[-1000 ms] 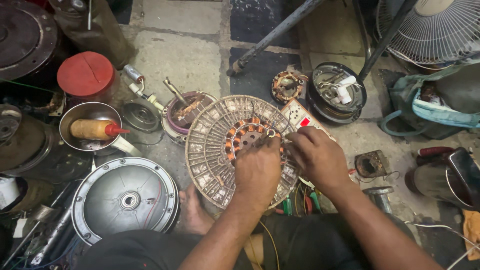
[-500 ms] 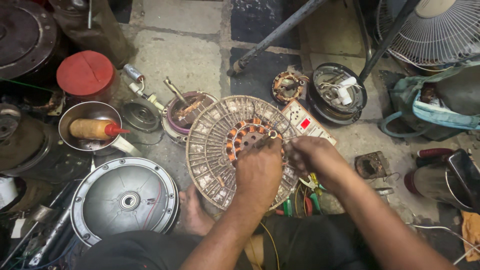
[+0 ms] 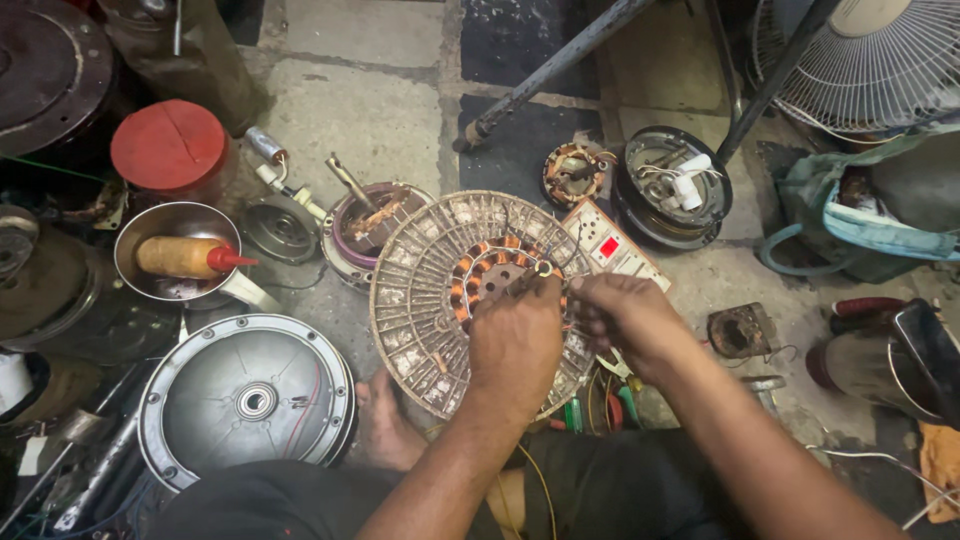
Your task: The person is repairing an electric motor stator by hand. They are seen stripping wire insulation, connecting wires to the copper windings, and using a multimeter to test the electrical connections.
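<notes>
Since the earlier frames the right hand [image 3: 622, 318] has slid a little lower and leftward, closing toward the left hand [image 3: 515, 340]; little else has shifted. Both hands work over the round, dusty metal fan grille [image 3: 425, 300] lying flat on the stone floor, with the ring of copper-wound stator coils [image 3: 480, 270] at its centre. Left hand rests on the coil ring, fingers curled down on it; what they pinch cannot be told. Right hand sits just beside it, fingertips drawn together as if nipping something thin, item too small to make out. Near the grille: 1 grey round motor cover [image 3: 245, 397] at lower left, 1 steel bowl [image 3: 170, 250] holding a tan bottle with red nozzle [image 3: 190, 257], 1 red-lidded jar [image 3: 168, 146], 1 white switch board with red rocker [image 3: 612, 250] touching the grille's far edge.
</notes>
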